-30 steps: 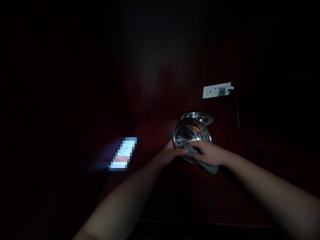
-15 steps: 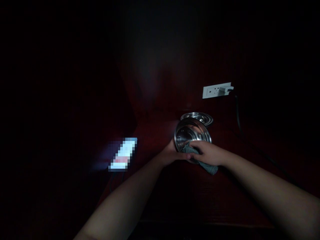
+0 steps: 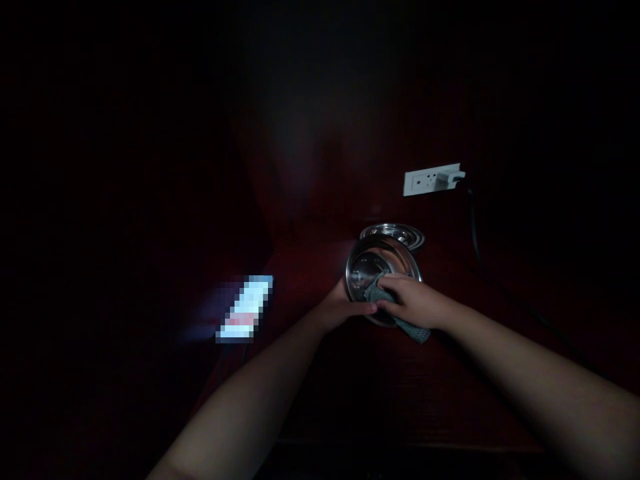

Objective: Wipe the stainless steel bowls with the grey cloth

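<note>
A shiny metal bowl [image 3: 367,267] is tilted with its mouth toward me. My left hand [image 3: 341,308] grips it at the lower left, thumb over the near rim and the other fingers hidden behind. A grey-green cloth [image 3: 415,331] is bunched in my right hand [image 3: 413,301], which presses it against the inside of the bowl near the lower rim. Part of the cloth hangs outside the bowl. Just behind the bowl lies a round metal lid or plate [image 3: 400,233], partly covered by it; which of the two I cannot tell.
The dark red tabletop [image 3: 350,393] spreads under my arms, its near edge faintly visible. A glowing phone [image 3: 246,310], blurred into blocks, is at the left. On the wall behind, a white socket plate [image 3: 417,183] holds a plug, with a dark cable [image 3: 473,223] trailing down right.
My right hand has moved slightly up and deeper into the bowl with the cloth. The bowl has shifted a little to the left, still in my left hand.
</note>
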`<state>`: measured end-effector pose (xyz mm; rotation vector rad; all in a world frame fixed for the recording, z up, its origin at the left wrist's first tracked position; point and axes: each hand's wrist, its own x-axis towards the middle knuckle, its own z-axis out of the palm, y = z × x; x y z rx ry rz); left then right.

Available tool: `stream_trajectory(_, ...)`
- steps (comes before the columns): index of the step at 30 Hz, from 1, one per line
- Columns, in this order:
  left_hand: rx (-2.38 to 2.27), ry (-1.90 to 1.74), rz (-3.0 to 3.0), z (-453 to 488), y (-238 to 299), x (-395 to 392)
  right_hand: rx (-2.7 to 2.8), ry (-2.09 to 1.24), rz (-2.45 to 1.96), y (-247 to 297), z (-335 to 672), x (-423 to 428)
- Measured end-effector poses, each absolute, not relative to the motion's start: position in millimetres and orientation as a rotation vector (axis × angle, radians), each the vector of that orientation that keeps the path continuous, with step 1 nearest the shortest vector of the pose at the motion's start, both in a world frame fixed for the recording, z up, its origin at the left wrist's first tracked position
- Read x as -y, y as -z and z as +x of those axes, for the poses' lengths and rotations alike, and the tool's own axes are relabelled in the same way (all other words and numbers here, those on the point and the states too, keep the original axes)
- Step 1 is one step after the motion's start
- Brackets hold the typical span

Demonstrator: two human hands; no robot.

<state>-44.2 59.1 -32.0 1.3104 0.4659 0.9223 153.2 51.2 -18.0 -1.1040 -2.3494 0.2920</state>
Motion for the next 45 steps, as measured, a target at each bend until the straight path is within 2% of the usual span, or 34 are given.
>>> stream_trajectory(12, -0.417, -0.897, 1.3, -42.9, 27.1, -54.6, 2.193, -0.034, -1.237, 16.0, 154.4, -56.5)
stream_trajectory(23, -0.447, -0.849, 1.277, -45.3, 32.7, -57.4, 1.996, -0.099, -1.043, 15.4, 151.9, -56.0)
stream_trajectory(35, -0.455, -0.848, 1.278, -44.1, 29.4, -57.9, 2.143, -0.033, -0.996, 19.0, 149.8, -53.6)
stream_trajectory(45, -0.432, -0.85, 1.209, -42.7, 28.5, -55.8, 2.382, -0.182, -0.767, 18.1, 150.0, -52.3)
